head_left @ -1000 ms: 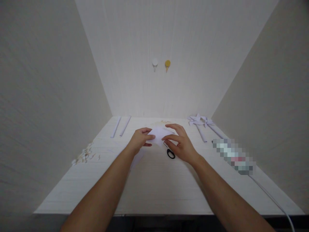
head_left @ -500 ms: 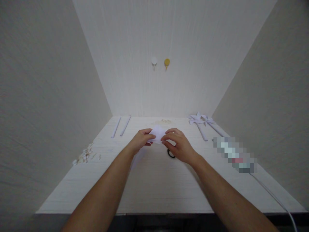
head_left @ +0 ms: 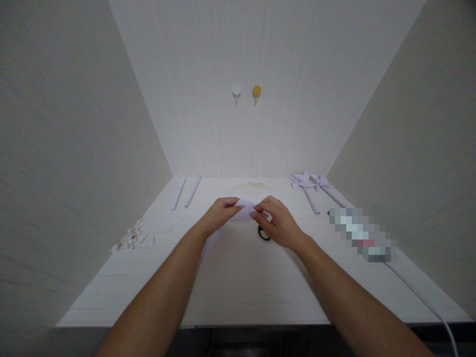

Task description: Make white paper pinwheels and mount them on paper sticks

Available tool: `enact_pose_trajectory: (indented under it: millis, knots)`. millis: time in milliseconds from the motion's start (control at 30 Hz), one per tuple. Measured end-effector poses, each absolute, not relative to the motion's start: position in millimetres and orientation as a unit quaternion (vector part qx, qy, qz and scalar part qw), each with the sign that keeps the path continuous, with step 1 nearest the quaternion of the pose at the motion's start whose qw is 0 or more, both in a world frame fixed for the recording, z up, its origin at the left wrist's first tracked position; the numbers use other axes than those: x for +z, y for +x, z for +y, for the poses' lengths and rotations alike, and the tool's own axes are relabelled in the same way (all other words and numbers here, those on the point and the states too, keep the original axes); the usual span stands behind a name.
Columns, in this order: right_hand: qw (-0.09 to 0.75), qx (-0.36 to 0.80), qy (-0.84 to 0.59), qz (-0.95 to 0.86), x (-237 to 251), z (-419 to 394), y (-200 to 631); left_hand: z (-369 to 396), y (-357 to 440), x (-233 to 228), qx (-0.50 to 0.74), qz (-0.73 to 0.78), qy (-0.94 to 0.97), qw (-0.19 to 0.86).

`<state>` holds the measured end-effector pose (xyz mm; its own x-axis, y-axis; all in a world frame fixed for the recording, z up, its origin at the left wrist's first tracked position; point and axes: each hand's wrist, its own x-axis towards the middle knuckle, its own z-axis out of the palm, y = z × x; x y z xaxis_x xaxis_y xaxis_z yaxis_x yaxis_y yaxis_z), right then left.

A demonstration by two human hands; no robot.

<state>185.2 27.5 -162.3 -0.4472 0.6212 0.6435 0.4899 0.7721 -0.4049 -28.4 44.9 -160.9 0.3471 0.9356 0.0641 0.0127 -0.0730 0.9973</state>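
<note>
Both hands are pinching the white paper (head_left: 245, 209) over the bench (head_left: 238, 277), left hand (head_left: 217, 215) and right hand (head_left: 278, 224) curled tight, with what looks like scissors (head_left: 263, 233) underneath.

Small white folded paper (head_left: 245, 209), pointed top, held above the desk, pinched at both sides

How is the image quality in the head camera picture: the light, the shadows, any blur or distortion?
Head view: soft, dim, even light, only faint shadows under both hands; no glare on the white table. Wide-angle lens splays the side walls outward. A pixelated patch hides something at the right. The folded white paper, pinched between left hand and right hand, shows little contrast against the table.
</note>
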Motion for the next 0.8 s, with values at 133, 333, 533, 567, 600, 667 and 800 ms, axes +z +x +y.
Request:
enact_pose_trajectory:
  millis: [133, 333, 533, 567, 600, 667, 800]
  knots:
    - [0.403, 0.076, -0.342, -0.845, -164, 29, 186, 46, -24, -162, 0.422, 0.401, 0.603, 0.545]
    - [0.401, 0.08, -0.322, -0.854, -163, 27, 185, 48, -26, -163, 0.431, 0.458, 0.598, 0.497]
    - [0.406, 0.103, -0.247, -0.874, -153, 22, 182, 51, -34, -163, 0.429, 0.505, 0.58, 0.473]
    - [0.41, 0.107, -0.24, -0.874, -153, 21, 181, 52, -34, -165, 0.432, 0.508, 0.578, 0.47]
    - [0.412, 0.111, -0.238, -0.872, -153, 21, 181, 53, -34, -166, 0.434, 0.509, 0.577, 0.469]
    - [0.414, 0.114, -0.248, -0.868, -154, 21, 181, 54, -33, -168, 0.439, 0.507, 0.576, 0.467]
    - [0.407, 0.105, -0.3, -0.856, -160, 22, 181, 54, -31, -169, 0.441, 0.486, 0.593, 0.466]
